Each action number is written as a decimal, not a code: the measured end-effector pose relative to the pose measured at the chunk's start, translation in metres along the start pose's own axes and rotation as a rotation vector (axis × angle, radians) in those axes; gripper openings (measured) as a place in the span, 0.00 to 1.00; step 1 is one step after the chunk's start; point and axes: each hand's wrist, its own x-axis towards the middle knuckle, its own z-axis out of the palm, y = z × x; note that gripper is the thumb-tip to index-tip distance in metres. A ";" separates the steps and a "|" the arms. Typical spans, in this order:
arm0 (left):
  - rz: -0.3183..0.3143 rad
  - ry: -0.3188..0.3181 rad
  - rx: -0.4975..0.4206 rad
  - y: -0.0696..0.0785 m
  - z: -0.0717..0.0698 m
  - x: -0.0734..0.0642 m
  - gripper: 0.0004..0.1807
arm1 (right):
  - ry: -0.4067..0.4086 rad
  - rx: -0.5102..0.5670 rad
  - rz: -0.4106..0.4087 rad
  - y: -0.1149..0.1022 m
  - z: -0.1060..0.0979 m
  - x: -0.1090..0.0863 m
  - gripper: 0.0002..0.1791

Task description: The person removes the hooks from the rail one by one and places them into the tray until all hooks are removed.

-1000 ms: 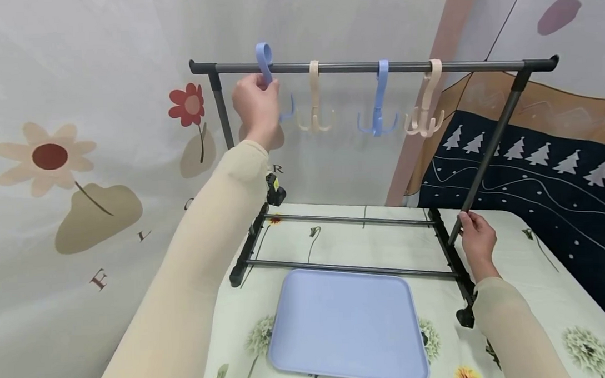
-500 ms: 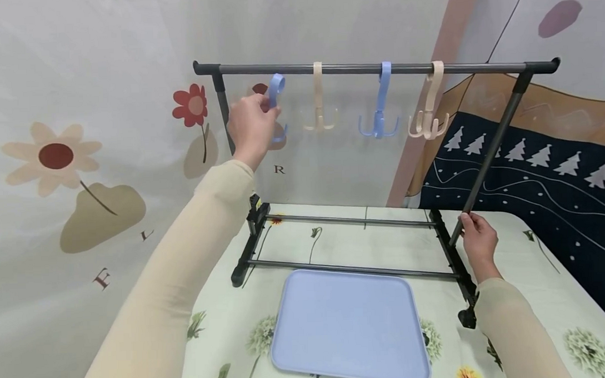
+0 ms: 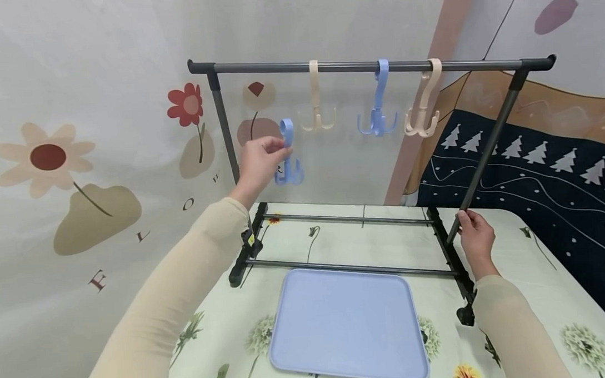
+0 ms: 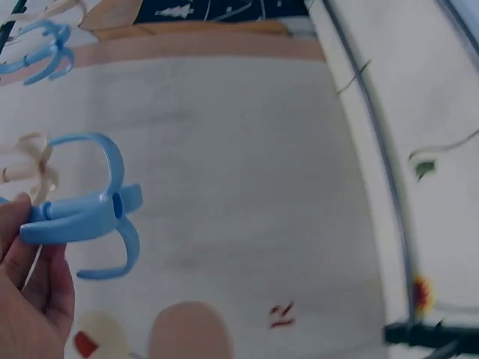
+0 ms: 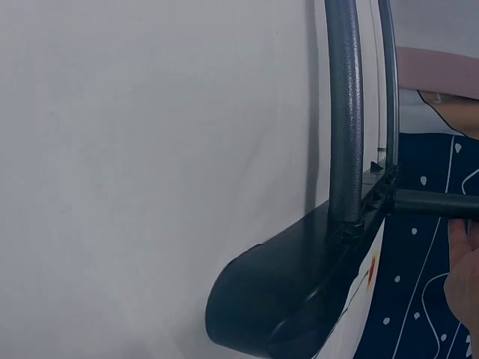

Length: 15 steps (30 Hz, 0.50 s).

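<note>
1. Blue multi-prong hook (image 4: 88, 215): held in the air below the top rail (image 3: 348, 66), near the rail's left end and not touching it.
2. Good handling here likely means a smooth, unswinging move, its prongs clear of the nearest beige hook (image 3: 315, 97), which hangs on the rail.
3. Left hand (image 3: 263, 160): thumb and fingers pinched on the hook's stem, below its curved top.
4. Right hand (image 3: 477, 238): gripping the right post (image 3: 488, 149) low, well beneath the rail; a steady hold should limit rocking.
</note>
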 end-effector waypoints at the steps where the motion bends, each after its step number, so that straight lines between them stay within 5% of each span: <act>1: -0.012 -0.018 -0.038 -0.004 0.004 -0.003 0.10 | 0.002 -0.004 -0.001 0.000 0.000 0.000 0.30; 10: -0.132 -0.186 -0.324 -0.039 0.044 -0.035 0.08 | -0.001 -0.023 -0.009 -0.001 0.001 -0.002 0.30; 15: -0.178 -0.255 -0.400 -0.048 0.066 -0.050 0.09 | 0.003 -0.027 -0.019 -0.001 0.001 -0.003 0.30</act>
